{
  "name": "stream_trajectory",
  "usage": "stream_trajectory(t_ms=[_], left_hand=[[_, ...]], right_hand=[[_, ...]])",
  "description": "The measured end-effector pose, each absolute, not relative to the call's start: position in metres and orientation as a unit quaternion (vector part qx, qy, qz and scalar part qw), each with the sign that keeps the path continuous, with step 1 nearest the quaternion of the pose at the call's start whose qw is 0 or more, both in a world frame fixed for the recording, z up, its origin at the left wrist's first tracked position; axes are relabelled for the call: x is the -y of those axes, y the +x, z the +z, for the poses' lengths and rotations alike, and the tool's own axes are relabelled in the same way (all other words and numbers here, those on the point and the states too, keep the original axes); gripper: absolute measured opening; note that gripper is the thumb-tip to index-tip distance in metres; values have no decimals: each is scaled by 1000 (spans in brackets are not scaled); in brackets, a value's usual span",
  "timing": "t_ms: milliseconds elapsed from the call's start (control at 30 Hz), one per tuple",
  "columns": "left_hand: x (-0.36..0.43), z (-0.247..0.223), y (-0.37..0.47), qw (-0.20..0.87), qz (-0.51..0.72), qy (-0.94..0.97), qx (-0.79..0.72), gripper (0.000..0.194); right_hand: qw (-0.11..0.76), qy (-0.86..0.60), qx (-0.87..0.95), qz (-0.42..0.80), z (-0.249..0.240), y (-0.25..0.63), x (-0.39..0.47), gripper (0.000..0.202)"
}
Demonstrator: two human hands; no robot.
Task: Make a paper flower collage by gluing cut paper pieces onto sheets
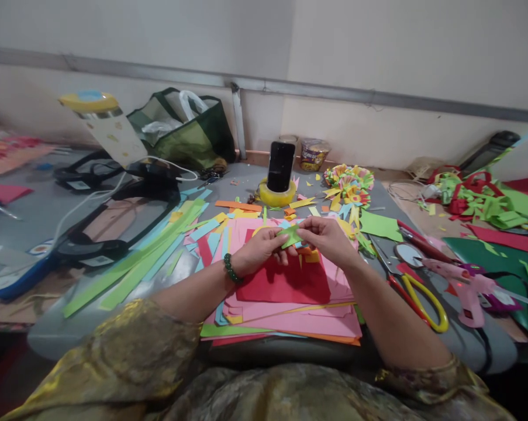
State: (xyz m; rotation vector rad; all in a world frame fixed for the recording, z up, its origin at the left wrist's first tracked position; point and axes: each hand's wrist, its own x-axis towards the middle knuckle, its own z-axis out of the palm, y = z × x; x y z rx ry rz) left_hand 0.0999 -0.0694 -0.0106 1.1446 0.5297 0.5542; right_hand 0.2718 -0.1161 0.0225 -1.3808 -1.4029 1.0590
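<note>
A small piece of green paper (291,235) is pinched between my two hands. My left hand (267,247), with a dark green bead bracelet (231,268) at the wrist, grips its left side. On the other side, my right hand (320,235) has thumb and fingers closed on its edge. Both hands are above a red sheet (285,283), which lies on a stack of pink sheets (299,321) with other colours at the edges. Small orange and yellow scraps lie right under and behind the fingers.
Scissors (415,298) and a pink glue gun (470,286) lie at right. A phone (281,166) stands in a yellow tape roll (276,193) behind the stack. Green paper strips (158,245) spread leftward. Paper flowers (350,182), a green bag (189,131) and a tumbler (110,131) stand farther back.
</note>
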Motion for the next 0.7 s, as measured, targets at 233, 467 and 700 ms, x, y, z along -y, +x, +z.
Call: stream_trajectory(t_ms=[233, 467, 700], left_hand=[[69, -6, 99, 763, 237, 546, -250, 40], [71, -2, 98, 737, 227, 547, -325, 31], [69, -5, 99, 724, 257, 549, -330, 29]], right_hand=[[448, -559, 528, 456, 23, 273, 115, 29], [410, -569, 511, 497, 23, 271, 115, 25], [421, -554, 528, 487, 22, 272, 114, 20]])
